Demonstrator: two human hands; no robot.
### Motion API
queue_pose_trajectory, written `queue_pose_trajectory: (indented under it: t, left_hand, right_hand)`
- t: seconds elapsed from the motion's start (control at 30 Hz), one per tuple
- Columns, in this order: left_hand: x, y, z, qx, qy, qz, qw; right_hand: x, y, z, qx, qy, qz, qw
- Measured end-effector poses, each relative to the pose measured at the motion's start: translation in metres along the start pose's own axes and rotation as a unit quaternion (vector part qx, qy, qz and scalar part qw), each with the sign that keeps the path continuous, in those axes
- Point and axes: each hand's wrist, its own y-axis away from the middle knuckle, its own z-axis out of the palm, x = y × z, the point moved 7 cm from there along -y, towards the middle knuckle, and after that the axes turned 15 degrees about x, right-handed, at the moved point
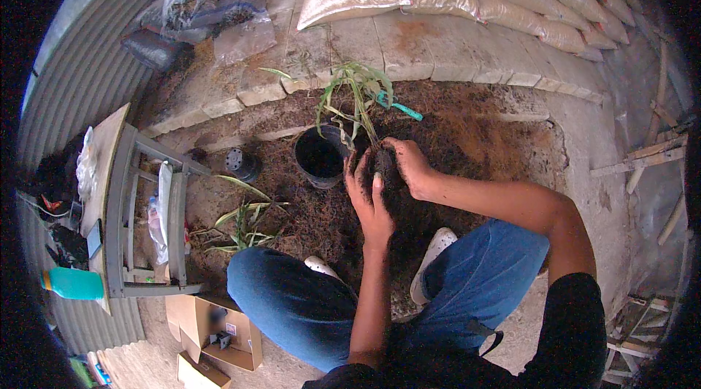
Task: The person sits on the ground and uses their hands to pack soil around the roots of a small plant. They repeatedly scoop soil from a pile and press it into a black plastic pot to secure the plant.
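Note:
A leafy green plant [358,90] leans away from me, its dark root ball [386,163] between my two hands. My right hand [412,167] grips the root ball from the right, close to the base of the stems. From the left, my left hand [370,207] cups it with fingers spread and thumb on the near side; soil hides part of the contact. Just left of my left fingers is a black plastic pot [320,181], dark inside. Behind the stems, a turquoise hand tool [406,110] lies on the soil, partly covered by leaves.
A smaller black pot [242,164] sits upside down at left. Variegated cuttings [246,227] lie near my left knee. A wooden stool [174,213] and an open cardboard box [249,342] stand left. Filled sacks [356,3] are stacked beyond the concrete ledge [405,49].

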Motion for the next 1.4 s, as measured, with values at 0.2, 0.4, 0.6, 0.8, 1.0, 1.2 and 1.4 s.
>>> queue_pose_trajectory:
  t: [0.2,0.4,0.6,0.8,1.0,1.2,1.4]
  left_hand:
    - [-0.006,0.0,-0.002,0.012,0.026,-0.027,0.999]
    - [-0.032,0.0,0.003,0.042,0.165,-0.192,0.966]
    - [-0.065,0.014,0.008,0.038,0.387,-0.458,0.8]
    - [-0.089,0.015,-0.003,0.085,0.434,-0.478,0.759]
    - [-0.086,0.026,0.007,0.091,0.427,-0.518,0.736]
    - [-0.086,0.03,0.008,0.092,0.394,-0.484,0.775]
    - [-0.075,0.024,0.01,0.073,0.427,-0.482,0.762]
  right_hand:
    - [-0.004,0.001,0.002,-0.013,0.005,0.002,1.0]
    - [0.006,-0.007,-0.001,-0.004,-0.006,0.023,1.0]
    - [0.023,0.014,0.015,-0.045,0.055,0.055,0.996]
    - [0.008,0.013,0.014,-0.075,0.424,-0.139,0.892]
    - [0.011,-0.002,0.001,-0.019,0.303,-0.176,0.936]
    - [0.053,0.005,0.008,-0.068,0.146,0.056,0.985]
    - [0.045,-0.004,0.018,-0.087,0.11,-0.118,0.983]
